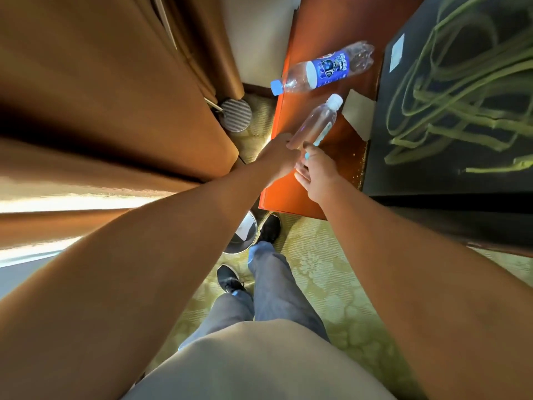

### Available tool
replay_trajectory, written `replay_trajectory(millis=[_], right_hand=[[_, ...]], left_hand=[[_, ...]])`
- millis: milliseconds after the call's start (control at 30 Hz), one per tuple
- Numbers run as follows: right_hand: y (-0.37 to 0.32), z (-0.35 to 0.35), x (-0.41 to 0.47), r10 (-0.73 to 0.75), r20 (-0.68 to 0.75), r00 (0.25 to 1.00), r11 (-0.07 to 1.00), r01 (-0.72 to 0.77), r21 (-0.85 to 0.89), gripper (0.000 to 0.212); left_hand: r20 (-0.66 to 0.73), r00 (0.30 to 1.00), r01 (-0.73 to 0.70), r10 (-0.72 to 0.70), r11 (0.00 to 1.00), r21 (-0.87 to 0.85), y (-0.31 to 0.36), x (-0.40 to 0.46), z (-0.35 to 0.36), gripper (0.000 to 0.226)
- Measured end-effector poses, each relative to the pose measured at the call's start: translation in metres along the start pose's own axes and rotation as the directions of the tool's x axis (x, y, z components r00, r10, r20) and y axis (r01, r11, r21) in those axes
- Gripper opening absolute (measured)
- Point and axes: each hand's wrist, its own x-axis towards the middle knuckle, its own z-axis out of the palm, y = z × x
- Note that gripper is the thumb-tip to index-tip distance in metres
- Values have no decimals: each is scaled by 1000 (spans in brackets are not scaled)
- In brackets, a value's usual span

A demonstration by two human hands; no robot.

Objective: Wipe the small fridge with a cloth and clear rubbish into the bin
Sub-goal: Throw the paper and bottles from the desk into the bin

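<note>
A small clear bottle with a white cap lies tilted on the orange-red wooden top. My left hand grips its bottom end. My right hand is right beside it with loosely straight fingers, and its thumb touches the bottle's pale blue label. A larger clear bottle with a blue label and blue cap lies on its side farther back, partly over the top's left edge. A white paper piece lies to the right of the small bottle. A round metal bin stands on the floor below the top's near corner.
A black panel with green looping lines borders the wooden top on the right. Brown curtains fill the left. A round ribbed metal base stands on the patterned carpet. My feet are beside the bin.
</note>
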Motion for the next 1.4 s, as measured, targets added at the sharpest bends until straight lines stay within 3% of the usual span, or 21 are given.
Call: replay_trajectory(millis=[200, 333, 533, 667, 733, 900, 1033, 1300, 1400], right_hand=[[52, -7, -32, 3, -3, 1000, 1000, -2, 11, 63], [100, 0, -58, -24, 42, 999, 999, 26, -45, 46], [180, 21, -78, -27, 79, 997, 986, 39, -163, 38], [225, 27, -88, 61, 86, 994, 973, -40, -228, 16], [244, 25, -84, 97, 64, 993, 966, -78, -247, 9], [294, 12, -52, 176, 19, 984, 900, -153, -409, 16], [326, 2, -15, 243, -17, 970, 837, -219, -502, 18], [359, -3, 37, 316, -33, 948, 789, -282, -546, 31], [359, 7, 45, 309, -16, 951, 798, -268, -540, 19]], left_hand=[[-33, 999, 10, -12, 999, -48, -47, -42, 1, 42], [-85, 995, 44, -50, 996, -74, -90, -78, -3, 50], [-170, 977, 103, -126, 985, -139, -167, -124, -7, 40], [-158, 965, 169, -210, 956, -239, -216, -144, -3, 44], [-129, 956, 219, -263, 933, -285, -238, -149, 6, 45], [-43, 917, 369, -396, 885, -284, -296, -142, 42, 49], [18, 895, 435, -445, 865, -250, -332, -127, 66, 33], [36, 853, 512, -521, 820, -258, -382, -86, 99, 29], [-27, 850, 493, -526, 812, -313, -388, -80, 95, 41]])
